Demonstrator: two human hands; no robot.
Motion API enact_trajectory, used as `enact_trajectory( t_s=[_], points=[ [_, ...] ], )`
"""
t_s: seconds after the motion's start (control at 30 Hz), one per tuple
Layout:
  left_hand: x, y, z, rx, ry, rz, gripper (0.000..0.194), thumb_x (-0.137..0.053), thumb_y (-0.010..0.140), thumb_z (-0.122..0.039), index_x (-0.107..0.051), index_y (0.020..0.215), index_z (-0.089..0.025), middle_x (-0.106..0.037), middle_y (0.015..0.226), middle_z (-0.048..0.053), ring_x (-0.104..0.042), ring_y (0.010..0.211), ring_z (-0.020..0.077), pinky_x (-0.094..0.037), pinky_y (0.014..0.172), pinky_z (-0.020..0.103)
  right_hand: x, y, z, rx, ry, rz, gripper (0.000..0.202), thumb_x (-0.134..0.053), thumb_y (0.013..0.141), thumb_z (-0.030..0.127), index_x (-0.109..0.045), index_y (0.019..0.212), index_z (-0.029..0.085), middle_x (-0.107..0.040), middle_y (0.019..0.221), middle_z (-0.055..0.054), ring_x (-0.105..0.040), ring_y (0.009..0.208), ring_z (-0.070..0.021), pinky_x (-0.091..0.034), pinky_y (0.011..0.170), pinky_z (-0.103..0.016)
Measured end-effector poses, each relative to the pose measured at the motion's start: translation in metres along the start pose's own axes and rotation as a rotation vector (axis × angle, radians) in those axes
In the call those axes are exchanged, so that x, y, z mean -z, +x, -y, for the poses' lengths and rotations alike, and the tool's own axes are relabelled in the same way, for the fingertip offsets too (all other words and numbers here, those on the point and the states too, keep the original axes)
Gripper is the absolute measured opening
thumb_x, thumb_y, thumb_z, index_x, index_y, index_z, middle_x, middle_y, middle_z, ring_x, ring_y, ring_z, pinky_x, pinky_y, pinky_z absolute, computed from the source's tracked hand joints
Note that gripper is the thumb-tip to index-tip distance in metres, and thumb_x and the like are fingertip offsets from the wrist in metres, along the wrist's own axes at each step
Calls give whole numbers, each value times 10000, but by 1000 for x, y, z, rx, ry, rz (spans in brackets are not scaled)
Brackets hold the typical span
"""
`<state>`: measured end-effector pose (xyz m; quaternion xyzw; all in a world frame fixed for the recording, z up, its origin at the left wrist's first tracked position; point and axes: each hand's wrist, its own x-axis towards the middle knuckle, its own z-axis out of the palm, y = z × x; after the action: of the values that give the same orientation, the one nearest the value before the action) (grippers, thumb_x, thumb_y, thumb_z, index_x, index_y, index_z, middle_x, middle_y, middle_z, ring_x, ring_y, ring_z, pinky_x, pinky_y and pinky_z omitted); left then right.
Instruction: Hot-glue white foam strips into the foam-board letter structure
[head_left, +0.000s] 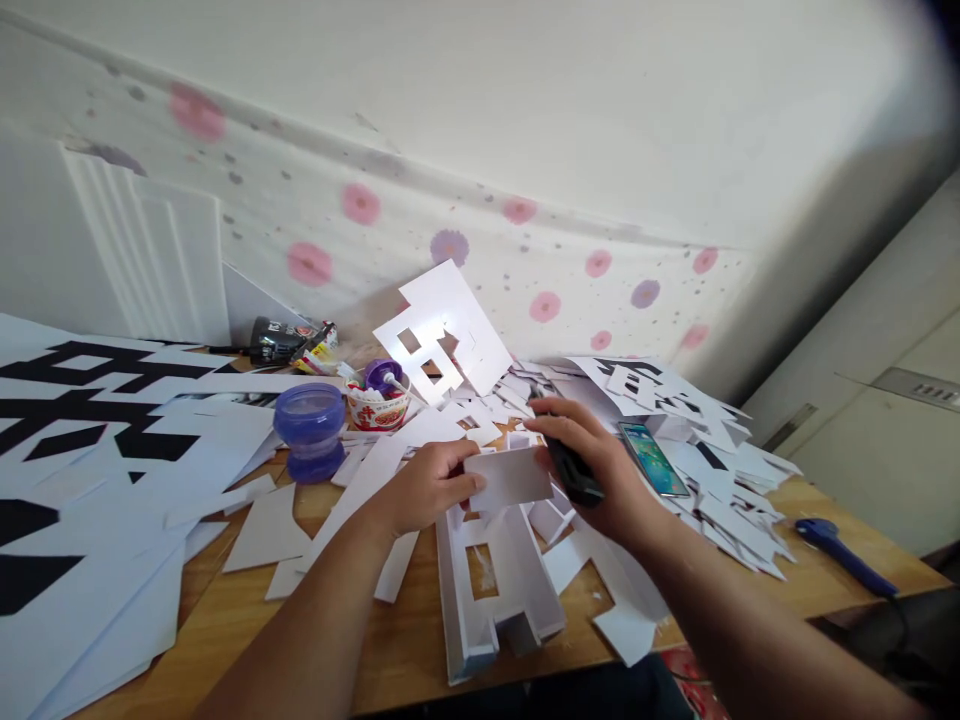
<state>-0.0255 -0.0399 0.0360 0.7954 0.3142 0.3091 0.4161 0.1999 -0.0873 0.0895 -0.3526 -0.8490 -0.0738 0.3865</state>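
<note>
White foam-board offcuts (pixel 720 470) cover most of the wooden table (pixel 420 640). Left hand (pixel 427 488) pinches a small white rectangular piece (pixel 508 478) by its left edge, thumb on top, fingers closed on it. Right hand (pixel 592 470) is wrapped around a black tool (pixel 571 468), which lies along the palm with its tip pointing away from the person; whether it is a cutter or a glue applicator cannot be told. The right fingertips meet the piece's upper right corner. The piece is held just above a white three-dimensional cut-out structure (pixel 495 590) lying flat at the near table edge, between the two forearms.

Surroundings: a purple lidded jar (pixel 309 428) stands left of the hands, a printed paper cup (pixel 379 405) behind it. A phone (pixel 654 460) with a lit screen rests on the offcuts just right of the right hand. A blue-handled tool (pixel 844 550) lies well apart at far right. Large printed sheets with black shapes (pixel 75 420) occupy the left side.
</note>
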Motion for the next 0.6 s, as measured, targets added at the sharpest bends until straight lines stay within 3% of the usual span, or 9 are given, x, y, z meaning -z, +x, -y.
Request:
enact_trajectory(
  t_s=[0.1,0.23,0.43,0.6],
  points=[
    [-15,1,1,14,-307,-71,288,-579,844,-434,-616,895,-153,-602,781,23,-568,690,160,-465,597,256,-23,-25,-12,-107,106,-142,241,-568,898,127,-615,1102,246,-601,1227,-110,-620,1124,-219,-529,942,-384],
    [-42,5,2,50,-579,-164,331,-601,843,-503,-580,848,-172,-557,680,-10,-559,556,143,-500,480,254,-27,-32,-18,-113,144,-277,251,-595,873,98,-632,1071,247,-610,1218,-101,-614,1128,-221,-513,969,-401],
    [-55,6,-7,64,-366,-354,318,-548,888,-484,-570,853,-169,-602,616,-12,-606,487,140,-490,439,220,-5,-37,-16,-55,107,-430,448,-609,844,57,-586,1249,247,-616,1288,-110,-630,1139,-243,-535,947,-421],
    [-54,10,-8,91,-375,-456,304,-507,904,-477,-523,833,-182,-597,532,-38,-565,430,123,-457,408,200,8,-44,-2,9,203,-392,395,-730,808,265,-550,1160,278,-728,871,-38,-701,736,-219,-566,669,-402]
  ],
)
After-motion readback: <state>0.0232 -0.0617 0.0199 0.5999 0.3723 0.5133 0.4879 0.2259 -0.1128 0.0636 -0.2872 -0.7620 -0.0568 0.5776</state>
